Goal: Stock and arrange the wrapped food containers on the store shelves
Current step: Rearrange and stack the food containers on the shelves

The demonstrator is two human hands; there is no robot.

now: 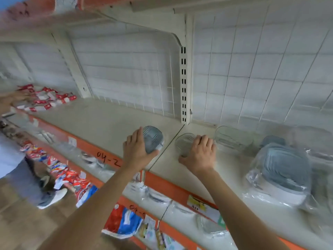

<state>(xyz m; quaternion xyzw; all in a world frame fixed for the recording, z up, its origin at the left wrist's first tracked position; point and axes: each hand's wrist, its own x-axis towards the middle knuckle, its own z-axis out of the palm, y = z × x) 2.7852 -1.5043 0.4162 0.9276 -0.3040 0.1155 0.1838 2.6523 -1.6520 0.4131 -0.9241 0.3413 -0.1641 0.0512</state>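
On the cream shelf [100, 121], my left hand [136, 150] rests flat on the left side of a small wrapped container with a grey lid [153, 138]. My right hand [200, 154] curls over a small clear wrapped container [183, 141] just right of the shelf seam. Behind my right hand stands another clear container [232, 138]. A larger grey-lidded white container in plastic wrap [281, 175] sits at the right, with more wrapped containers behind it, blurred.
A white wire grid [252, 69] backs the shelf, with a slotted upright post [183, 83]. Red-and-white packets [46, 100] lie at the shelf's far left, where another person's hand [10, 101] reaches. Lower shelves hold wrapped items and bright bags [124, 221]. An orange rail [108, 157] edges the shelf.
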